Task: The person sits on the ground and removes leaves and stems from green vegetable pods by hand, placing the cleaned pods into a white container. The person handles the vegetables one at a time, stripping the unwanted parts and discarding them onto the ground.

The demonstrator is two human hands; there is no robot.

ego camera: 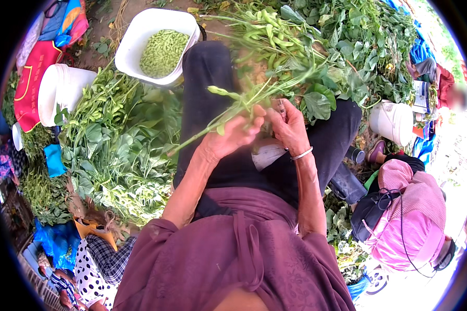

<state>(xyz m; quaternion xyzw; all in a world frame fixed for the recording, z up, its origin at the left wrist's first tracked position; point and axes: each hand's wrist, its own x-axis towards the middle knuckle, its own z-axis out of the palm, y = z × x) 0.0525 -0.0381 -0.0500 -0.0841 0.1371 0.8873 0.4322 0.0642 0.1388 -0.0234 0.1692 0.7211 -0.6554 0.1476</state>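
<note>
My left hand [231, 134] is closed around a green soybean stalk [194, 136], whose cut end points down to the left. One plump soybean pod [222, 91] juts from the stalk above my fingers. Close beside it, my right hand [287, 124] has its thumb and fingertips pinched together near the stalk; what lies between them is hidden. A bracelet circles my right wrist. Beyond my hands lies a heap of stalks with green pods [270, 29]. Beside my left knee, a white tub [126, 58] holds many shelled green soybeans [163, 52].
A pile of leafy soybean plants [116, 140] spreads at my left. More leafy plants [366, 35] lie at the upper right. White buckets [68, 87] stand at left and right. A person in pink [412, 225] sits at my right; other people are around the edges.
</note>
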